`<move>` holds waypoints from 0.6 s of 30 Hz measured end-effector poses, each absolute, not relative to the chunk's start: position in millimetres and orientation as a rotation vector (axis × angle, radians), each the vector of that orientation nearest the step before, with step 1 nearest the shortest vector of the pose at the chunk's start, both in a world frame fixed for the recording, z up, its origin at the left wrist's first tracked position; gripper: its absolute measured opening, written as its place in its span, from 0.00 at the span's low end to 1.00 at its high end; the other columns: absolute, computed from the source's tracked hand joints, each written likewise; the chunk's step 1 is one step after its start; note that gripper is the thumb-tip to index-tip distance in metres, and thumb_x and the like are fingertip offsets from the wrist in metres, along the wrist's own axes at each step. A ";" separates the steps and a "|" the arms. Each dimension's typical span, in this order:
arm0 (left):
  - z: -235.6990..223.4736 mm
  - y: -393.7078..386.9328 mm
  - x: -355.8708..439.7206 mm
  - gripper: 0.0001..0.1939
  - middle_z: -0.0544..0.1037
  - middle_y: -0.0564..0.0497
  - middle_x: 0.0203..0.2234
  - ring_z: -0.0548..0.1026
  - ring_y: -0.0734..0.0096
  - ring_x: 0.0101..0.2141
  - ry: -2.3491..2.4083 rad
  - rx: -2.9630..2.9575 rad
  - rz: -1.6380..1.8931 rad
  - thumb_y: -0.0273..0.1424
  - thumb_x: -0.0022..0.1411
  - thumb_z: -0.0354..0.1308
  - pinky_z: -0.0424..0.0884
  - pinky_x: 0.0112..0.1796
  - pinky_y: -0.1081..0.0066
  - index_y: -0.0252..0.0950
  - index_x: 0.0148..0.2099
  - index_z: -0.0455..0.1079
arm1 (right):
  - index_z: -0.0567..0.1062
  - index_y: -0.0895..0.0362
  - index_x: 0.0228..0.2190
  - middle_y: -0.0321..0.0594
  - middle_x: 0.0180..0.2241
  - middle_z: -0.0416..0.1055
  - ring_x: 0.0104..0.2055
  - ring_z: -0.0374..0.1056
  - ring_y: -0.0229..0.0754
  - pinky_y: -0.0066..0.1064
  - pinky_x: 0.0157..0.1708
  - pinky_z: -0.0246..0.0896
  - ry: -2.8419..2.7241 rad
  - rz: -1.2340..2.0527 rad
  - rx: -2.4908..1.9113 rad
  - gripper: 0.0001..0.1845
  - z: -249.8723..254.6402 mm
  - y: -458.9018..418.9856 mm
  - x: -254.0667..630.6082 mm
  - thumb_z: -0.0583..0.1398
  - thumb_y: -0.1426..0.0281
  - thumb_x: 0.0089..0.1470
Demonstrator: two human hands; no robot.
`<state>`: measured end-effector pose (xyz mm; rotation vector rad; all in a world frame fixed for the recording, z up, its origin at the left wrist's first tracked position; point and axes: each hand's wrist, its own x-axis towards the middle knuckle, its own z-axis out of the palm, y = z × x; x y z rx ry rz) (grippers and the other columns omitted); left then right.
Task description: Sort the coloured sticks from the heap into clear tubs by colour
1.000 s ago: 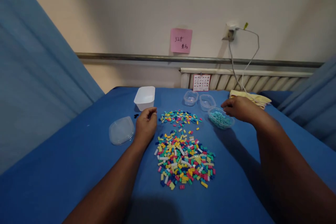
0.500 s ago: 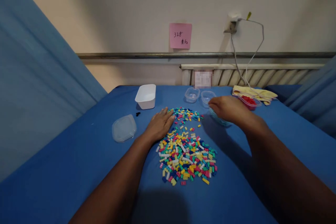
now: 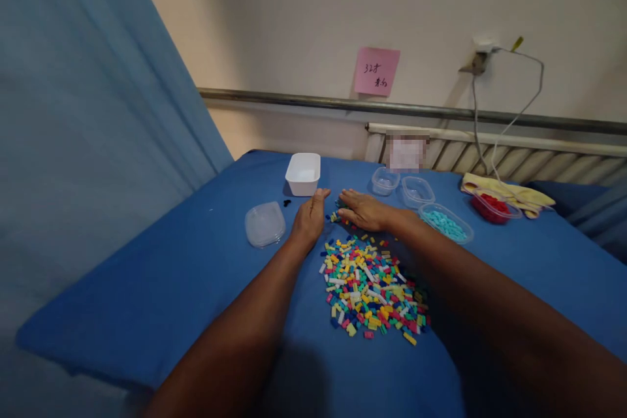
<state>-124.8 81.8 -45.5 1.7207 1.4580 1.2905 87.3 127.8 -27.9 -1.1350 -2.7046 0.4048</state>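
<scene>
My left hand (image 3: 309,221) and right hand (image 3: 366,210), fingers (image 3: 349,198) extended open, gripping nothing visible, flank bricks (image 3: 334,216) with long axes pointing various ways.

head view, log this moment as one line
left hand: open, left of small pile; right hand: open, over small pile; big pile: nearer camera; red pieces: in clear tub

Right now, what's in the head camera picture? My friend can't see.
A left hand and right hand are at a small pile of colourful bricks on blue cloth; a bigger pile lies nearer, a white tub behind.
</scene>
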 end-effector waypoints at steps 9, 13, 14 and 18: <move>-45.3 74.9 -116.5 0.34 0.79 0.39 0.62 0.74 0.54 0.65 1.425 1.922 1.140 0.49 0.81 0.39 0.64 0.68 0.57 0.32 0.60 0.78 | 0.58 0.64 0.76 0.58 0.78 0.46 0.81 0.39 0.62 0.54 0.79 0.34 -2.836 0.454 -1.111 0.53 -32.5 64.3 108.6 0.43 0.36 0.71; -42.5 71.3 -114.3 0.33 0.82 0.40 0.57 0.77 0.52 0.60 1.449 1.970 1.106 0.50 0.80 0.40 0.68 0.64 0.57 0.35 0.52 0.81 | 0.58 0.59 0.76 0.52 0.79 0.45 0.82 0.38 0.59 0.53 0.79 0.33 -2.805 0.462 -1.194 0.51 -26.9 46.3 132.8 0.41 0.36 0.71; -41.7 70.2 -114.3 0.33 0.83 0.40 0.55 0.78 0.51 0.59 1.467 1.966 1.106 0.51 0.80 0.40 0.70 0.61 0.57 0.35 0.51 0.82 | 0.58 0.60 0.76 0.52 0.79 0.44 0.82 0.38 0.59 0.54 0.79 0.34 -2.777 0.458 -1.248 0.51 -26.6 44.1 139.3 0.41 0.36 0.71; -38.4 65.9 -113.8 0.34 0.87 0.43 0.40 0.83 0.53 0.45 1.556 1.980 1.112 0.52 0.79 0.41 0.73 0.48 0.61 0.38 0.39 0.83 | 0.56 0.61 0.77 0.56 0.78 0.45 0.81 0.41 0.62 0.60 0.78 0.37 -2.696 0.450 -1.403 0.49 -30.2 35.7 162.4 0.41 0.39 0.73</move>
